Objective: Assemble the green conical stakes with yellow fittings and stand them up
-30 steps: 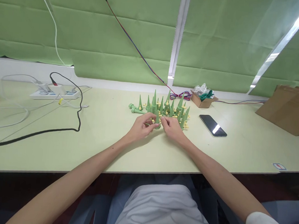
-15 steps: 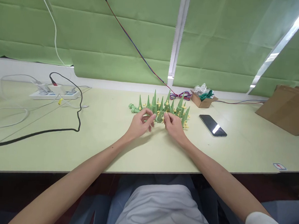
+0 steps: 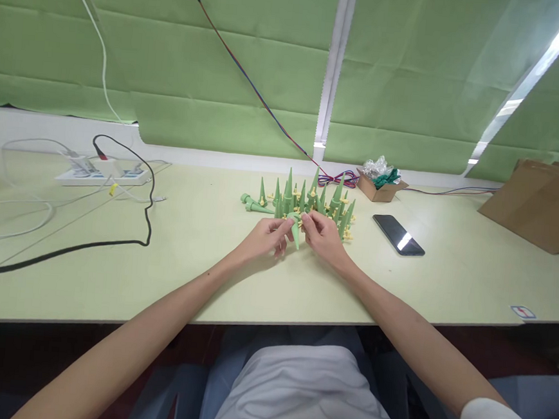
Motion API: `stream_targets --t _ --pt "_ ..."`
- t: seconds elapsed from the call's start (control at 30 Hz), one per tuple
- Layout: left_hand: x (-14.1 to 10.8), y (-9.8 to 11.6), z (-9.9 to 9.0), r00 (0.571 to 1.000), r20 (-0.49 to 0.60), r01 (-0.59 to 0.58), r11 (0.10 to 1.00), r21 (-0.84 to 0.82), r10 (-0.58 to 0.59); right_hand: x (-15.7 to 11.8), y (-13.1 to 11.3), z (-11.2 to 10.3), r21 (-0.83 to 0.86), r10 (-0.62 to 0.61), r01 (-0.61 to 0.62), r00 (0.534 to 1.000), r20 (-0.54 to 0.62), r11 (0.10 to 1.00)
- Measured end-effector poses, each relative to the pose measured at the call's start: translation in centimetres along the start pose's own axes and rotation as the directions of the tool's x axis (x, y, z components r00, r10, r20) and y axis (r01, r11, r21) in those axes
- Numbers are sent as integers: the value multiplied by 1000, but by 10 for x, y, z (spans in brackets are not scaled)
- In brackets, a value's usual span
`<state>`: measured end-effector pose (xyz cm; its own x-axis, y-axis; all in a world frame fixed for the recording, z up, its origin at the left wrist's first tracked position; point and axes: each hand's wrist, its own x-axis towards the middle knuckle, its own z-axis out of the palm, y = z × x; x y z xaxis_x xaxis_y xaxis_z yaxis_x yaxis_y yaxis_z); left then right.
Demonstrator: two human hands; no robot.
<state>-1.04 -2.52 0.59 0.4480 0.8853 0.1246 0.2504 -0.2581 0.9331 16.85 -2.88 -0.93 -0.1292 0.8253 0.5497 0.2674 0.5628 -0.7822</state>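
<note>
A workroom for light hand assembly is suggested, though an office cannot be ruled out. A batch of green plastic spikes (image 3: pixel 288 191) with yellow fittings (image 3: pixel 312 192) is gathered mid-tabletop (image 3: pixel 186 228), toward the far edge. Near the far left corner, a power strip (image 3: pixel 88 180) is loaded with plugs (image 3: pixel 108 168). Along the far edge, a coil of red-and-blue wire (image 3: pixel 344 179) is laid beside a small cardboard box (image 3: pixel 380 191) filled with plastic wrapping (image 3: pixel 376 167). Brown cardboard (image 3: pixel 536 204) is stood at the right end. Beyond, green sheeting (image 3: pixel 232 76) is hung.
</note>
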Motion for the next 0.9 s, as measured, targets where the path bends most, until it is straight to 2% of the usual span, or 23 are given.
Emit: stream_targets --t 0.43,0.67,0.8,0.9 --pt "-5 2 -1 982 -90 -153 980 130 165 1 4 1 -58 31 -29 999 38 998" --pt "-1 -4 1 941 -160 -254 935 248 298 1 6 3 -35 81 -80 996 34 996" --pt "0 -8 1 932 -173 -268 927 262 318 2 9 4 -39 85 -84 996 33 996" --pt "0 -6 2 940 -181 -245 941 232 289 2 9 4 -43 83 -82 996 25 996"
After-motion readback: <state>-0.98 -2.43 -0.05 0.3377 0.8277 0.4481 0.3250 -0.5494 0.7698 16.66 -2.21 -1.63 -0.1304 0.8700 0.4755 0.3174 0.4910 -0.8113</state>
